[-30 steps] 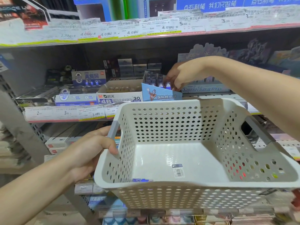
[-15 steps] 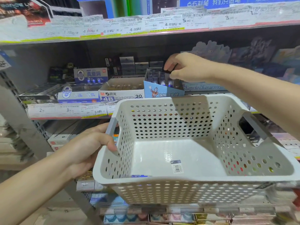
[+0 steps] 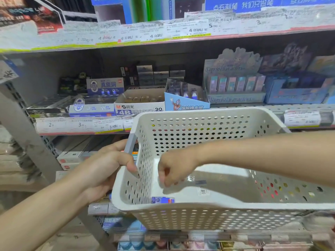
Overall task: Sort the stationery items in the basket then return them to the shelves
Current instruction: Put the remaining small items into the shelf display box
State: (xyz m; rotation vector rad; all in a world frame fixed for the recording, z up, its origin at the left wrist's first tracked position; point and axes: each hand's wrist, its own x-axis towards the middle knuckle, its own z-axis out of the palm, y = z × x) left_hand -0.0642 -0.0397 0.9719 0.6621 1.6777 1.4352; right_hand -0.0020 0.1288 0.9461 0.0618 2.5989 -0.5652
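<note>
Basket: white, perforated, held in front of shelves.
L hand: grips basket's left handle, fingers curled round it.
R hand: inside basket, fingers bent downward, tips close together; hold on anything: cannot tell.
Item: small blue pack, basket floor, near-left corner, near R hand.
Barcode sticker: on basket floor.

Both forearms are bare from the frame edge down to the wrist; no sleeve, watch, bracelet or glove shows on either. The bare left hand wears no ring on the fingers and thumb that are visible. The bare right hand likewise shows no ring. Its fingertips are slightly blurred, so the nails cannot be made out clearly.
</note>
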